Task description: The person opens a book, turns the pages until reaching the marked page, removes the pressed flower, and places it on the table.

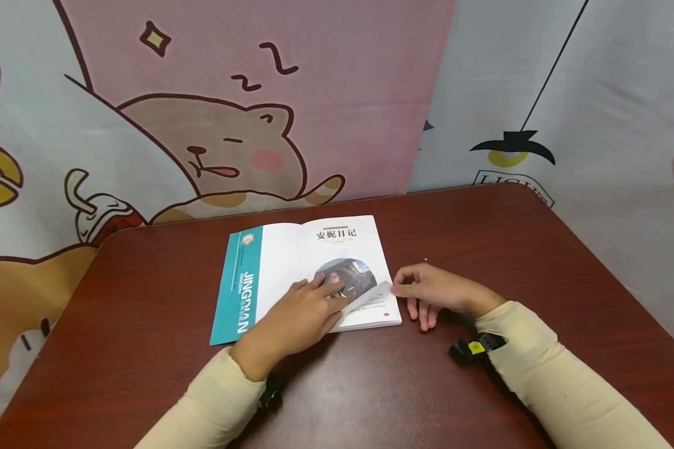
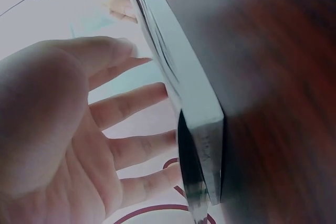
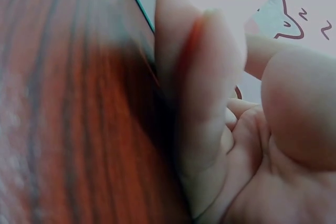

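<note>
An open paperback book (image 1: 281,262) lies on the table, its teal cover flap (image 1: 238,274) spread to the left. Chinese characters and a round picture (image 1: 359,274) are printed on its right-hand page. My left hand (image 1: 300,315) rests across that page with fingers extended, partly covering the picture. At the lower right, a page corner (image 1: 365,298) is turned up, showing text beneath. My right hand (image 1: 435,288) pinches this corner between thumb and index finger, other fingers hanging loosely. The left wrist view shows the book's page edge (image 2: 184,77) beside the spread fingers.
The dark red wooden table (image 1: 163,374) extends around the book on all sides. Behind it hangs a cloth (image 1: 365,112) printed with cartoon animals. Each wrist carries a black strap device, the right one (image 1: 474,347) with a yellow label.
</note>
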Demonstrator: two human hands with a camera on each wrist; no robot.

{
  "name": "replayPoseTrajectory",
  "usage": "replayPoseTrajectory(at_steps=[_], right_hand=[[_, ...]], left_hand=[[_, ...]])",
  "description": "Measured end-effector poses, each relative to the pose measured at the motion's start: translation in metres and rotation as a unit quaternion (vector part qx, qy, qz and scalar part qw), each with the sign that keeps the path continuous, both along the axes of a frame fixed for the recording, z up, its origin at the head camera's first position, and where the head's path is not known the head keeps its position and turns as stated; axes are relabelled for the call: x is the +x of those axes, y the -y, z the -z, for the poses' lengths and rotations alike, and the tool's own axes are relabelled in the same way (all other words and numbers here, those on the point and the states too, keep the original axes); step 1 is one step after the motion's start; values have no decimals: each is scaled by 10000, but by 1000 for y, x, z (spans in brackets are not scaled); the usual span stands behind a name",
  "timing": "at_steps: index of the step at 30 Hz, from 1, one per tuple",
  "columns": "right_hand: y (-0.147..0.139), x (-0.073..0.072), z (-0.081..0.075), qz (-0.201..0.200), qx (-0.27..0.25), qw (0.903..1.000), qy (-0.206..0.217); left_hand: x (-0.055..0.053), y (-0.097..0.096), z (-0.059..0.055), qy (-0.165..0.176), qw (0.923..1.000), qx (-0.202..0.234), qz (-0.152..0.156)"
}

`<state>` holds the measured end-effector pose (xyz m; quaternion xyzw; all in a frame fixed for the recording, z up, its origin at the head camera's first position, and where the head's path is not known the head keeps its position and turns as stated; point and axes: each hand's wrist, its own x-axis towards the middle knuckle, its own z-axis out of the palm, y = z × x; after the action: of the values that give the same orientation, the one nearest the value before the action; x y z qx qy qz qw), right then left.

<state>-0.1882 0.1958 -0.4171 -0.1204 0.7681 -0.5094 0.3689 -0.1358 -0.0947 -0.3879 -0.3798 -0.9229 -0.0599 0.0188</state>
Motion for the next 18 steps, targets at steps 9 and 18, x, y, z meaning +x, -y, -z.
replayPoseTrajectory(at_steps=[9, 18], right_hand=[[2, 2, -3, -39, 140, 9995, -291], [2, 1, -4, -61, 197, 9993, -316]], left_hand=[[-1, -1, 0, -7, 9994, 332, -26], [-1, -3, -4, -849, 9962, 213, -19]])
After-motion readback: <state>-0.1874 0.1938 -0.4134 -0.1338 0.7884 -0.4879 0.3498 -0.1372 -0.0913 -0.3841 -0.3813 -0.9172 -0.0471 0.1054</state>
